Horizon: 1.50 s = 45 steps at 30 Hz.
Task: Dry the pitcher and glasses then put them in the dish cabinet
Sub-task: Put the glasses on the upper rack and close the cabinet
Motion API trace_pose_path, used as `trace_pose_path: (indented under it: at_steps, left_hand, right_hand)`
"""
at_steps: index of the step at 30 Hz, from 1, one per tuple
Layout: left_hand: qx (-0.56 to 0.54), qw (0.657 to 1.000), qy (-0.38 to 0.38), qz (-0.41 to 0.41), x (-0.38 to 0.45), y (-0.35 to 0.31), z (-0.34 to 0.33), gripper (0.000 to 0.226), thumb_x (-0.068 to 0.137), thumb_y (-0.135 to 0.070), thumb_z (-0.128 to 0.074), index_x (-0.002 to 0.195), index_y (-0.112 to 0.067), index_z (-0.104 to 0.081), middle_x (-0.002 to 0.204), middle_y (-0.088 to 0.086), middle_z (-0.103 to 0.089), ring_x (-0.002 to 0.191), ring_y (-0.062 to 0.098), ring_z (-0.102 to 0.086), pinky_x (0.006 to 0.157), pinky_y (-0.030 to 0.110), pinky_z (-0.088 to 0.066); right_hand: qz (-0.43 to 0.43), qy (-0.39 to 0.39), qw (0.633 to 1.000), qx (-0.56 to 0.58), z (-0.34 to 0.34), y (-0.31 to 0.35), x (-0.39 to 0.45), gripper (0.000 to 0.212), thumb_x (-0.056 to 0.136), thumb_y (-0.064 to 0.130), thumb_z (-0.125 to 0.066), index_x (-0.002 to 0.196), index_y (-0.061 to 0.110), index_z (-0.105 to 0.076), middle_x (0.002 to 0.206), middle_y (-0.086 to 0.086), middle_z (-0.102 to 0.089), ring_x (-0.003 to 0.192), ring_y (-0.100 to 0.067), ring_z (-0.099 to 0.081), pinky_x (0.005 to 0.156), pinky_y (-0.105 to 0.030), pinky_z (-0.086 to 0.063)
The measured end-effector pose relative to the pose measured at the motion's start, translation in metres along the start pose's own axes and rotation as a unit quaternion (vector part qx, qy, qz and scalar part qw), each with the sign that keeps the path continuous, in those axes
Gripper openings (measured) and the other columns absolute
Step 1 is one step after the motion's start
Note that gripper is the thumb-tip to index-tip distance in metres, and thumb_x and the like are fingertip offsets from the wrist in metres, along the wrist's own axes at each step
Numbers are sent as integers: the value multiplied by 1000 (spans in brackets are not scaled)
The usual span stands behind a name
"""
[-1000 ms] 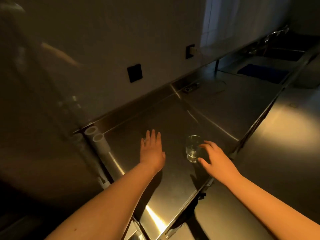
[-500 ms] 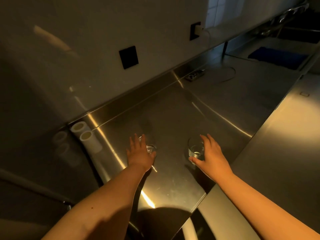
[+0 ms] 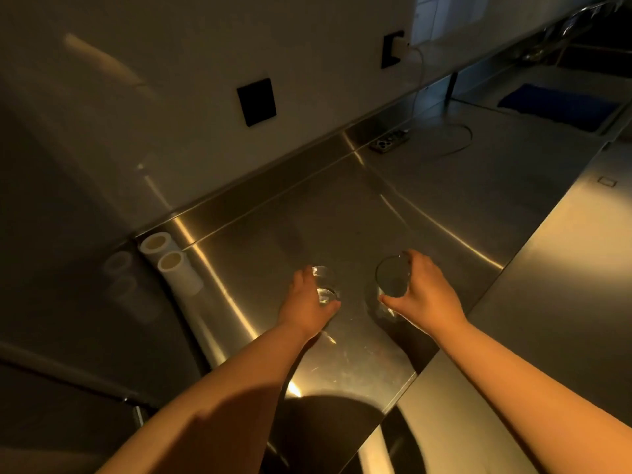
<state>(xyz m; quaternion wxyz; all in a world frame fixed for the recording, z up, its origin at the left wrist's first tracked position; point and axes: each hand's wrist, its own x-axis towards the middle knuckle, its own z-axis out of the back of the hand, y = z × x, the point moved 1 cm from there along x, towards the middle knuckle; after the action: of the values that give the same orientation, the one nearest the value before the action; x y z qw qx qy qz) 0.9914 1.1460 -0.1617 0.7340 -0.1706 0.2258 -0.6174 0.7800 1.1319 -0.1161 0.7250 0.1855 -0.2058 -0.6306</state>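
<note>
Dimness covers most of the scene, and the far left of the steel tabletop point(image 3: 342, 213) fades into shadow, so what stands there beyond its reflections cannot be made out. Both glasses are clear and hard to read against the metal. The left glass point(image 3: 325, 283) sits near the middle of the tabletop, half hidden behind the left hand point(image 3: 306, 307), whose grip curls around its side, thumb at the near wall. Whether it holds any water cannot be told; only bright glints show at its base. The right glass point(image 3: 392, 277), just right of the first and apart from it, is tilted with its mouth toward the camera and looks lifted off the tabletop; the right hand point(image 3: 425, 295) has its grip wrapped round it, fingers over the far rim. Two white tubes point(image 3: 172, 265) lie at the tabletop's back left corner. A blue cloth point(image 3: 561, 106) lies far toward the right end, by a sink that is cut off.
</note>
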Motion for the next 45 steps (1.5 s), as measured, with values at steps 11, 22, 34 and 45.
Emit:
trace_pose_path:
  at_steps: [11, 22, 34, 45]
  left_hand:
    - [-41, 993, 87, -68, -13, -33, -26, 93, 77, -38, -75, 148, -17, -21, 144, 1, -29, 132, 20, -38, 108, 33, -36]
    - [24, 996, 90, -13, -14, -16, -24, 103, 72, -51, -74, 148, -14, -16, 146, 3, -28, 130, 22, -41, 103, 39, -42]
    - [13, 996, 93, -6, -14, -17, -25, 101, 74, -46, -74, 149, -15, -14, 148, 5, -28, 133, 24, -37, 107, 39, -39]
    - [51, 993, 99, -38, -14, -16, -23, 99, 77, -51, -70, 149, -11, -15, 148, 10, -28, 134, 26, -34, 108, 38, -35]
  right_hand:
    - [111, -15, 990, 89, 43, 56, 14, 95, 58, 48, -79, 136, 26, -29, 133, 6, -45, 118, -10, -46, 92, -31, -47]
    - [141, 61, 987, 42, 17, 61, 9, 98, 59, 51, -75, 139, 21, -28, 138, 2, -42, 122, -13, -43, 94, -27, -44]
    - [126, 69, 989, 23, -20, 42, 8, 98, 60, 48, -79, 139, 22, -28, 139, 2, -40, 123, -14, -42, 92, -25, -45]
    - [4, 73, 972, 223, -48, 16, -8, 133, 53, 31, -89, 147, 30, 6, 140, -4, -43, 122, -16, -48, 90, -20, -40]
